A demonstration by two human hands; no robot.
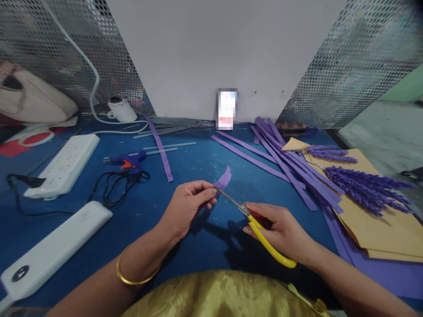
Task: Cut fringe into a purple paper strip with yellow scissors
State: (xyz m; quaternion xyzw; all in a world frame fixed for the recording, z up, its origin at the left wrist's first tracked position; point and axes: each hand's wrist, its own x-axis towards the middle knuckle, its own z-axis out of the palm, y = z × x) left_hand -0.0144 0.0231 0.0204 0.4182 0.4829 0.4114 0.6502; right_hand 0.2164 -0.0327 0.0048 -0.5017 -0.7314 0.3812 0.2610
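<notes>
From the head view, I see the left hand pinching a short purple piece between thumb and fingers, over the middle of the tabletop. The right hand grips yellow-handled scissors, their tips right at the piece, beside the left fingertips. To the left lie a glue gun and a long strip. To the right, purple strips lie heaped near sprigs on brown paper. A phone stands at the far side.
</notes>
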